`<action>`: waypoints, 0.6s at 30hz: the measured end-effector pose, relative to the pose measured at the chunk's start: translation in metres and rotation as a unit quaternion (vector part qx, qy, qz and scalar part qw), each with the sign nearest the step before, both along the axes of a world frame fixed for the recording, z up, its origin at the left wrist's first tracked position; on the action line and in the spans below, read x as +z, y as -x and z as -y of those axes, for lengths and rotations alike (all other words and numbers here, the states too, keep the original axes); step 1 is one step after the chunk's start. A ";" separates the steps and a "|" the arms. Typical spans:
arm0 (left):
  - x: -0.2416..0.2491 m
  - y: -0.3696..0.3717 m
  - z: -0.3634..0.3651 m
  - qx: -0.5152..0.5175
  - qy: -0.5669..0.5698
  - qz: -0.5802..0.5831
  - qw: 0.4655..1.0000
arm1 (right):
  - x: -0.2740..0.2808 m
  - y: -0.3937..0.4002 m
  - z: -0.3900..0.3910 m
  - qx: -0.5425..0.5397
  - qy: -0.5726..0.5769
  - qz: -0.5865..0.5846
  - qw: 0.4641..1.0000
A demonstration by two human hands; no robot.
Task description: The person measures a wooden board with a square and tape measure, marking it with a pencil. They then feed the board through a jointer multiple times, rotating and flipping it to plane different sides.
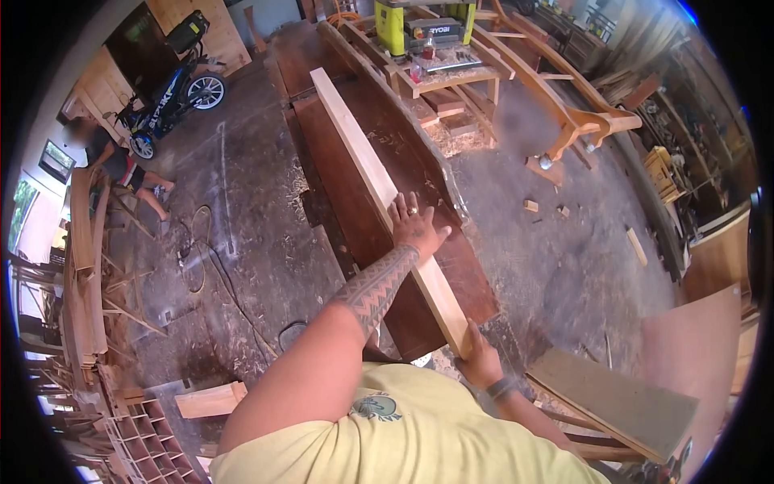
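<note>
A long pale wooden plank [359, 145] lies lengthwise on a dark reddish-brown wooden bench [326, 141]. My left hand [417, 224] rests on the plank's upper face around its middle, with the fingers spread and a ring showing. At the plank's near end, close to my body, my right hand [480, 360] grips its side and end, the thumb along the edge. The fingers under the plank are hidden. Wood shavings are scattered over the bench.
A green Ryobi machine [427, 28] stands on a small wooden table beyond the bench. A long curved wooden frame [572, 121] is at the right. A motorcycle [165, 105] and a seated person [121, 161] are at the left. A cable [218, 266] crosses the floor.
</note>
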State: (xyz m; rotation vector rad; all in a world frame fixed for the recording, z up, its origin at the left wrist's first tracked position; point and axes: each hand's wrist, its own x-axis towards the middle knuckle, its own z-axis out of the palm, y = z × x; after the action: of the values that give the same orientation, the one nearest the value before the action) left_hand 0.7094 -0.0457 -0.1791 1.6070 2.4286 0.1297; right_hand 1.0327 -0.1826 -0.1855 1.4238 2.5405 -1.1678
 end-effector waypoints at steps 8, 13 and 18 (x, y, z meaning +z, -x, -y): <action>0.004 0.015 -0.005 -0.014 -0.007 0.021 1.000 | -0.004 0.012 -0.008 0.010 -0.023 0.004 1.000; -0.005 0.033 -0.014 -0.008 -0.023 0.024 0.999 | -0.009 0.027 -0.016 0.021 -0.043 -0.010 0.999; -0.014 0.056 -0.022 -0.009 -0.110 0.075 0.991 | -0.004 0.049 -0.025 0.007 -0.032 0.000 0.999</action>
State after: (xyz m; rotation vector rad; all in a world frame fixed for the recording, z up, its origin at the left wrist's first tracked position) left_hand 0.6538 -0.0240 -0.1935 1.6414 2.3514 0.5112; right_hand 0.9832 -0.1573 -0.1895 1.4166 2.6072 -1.0940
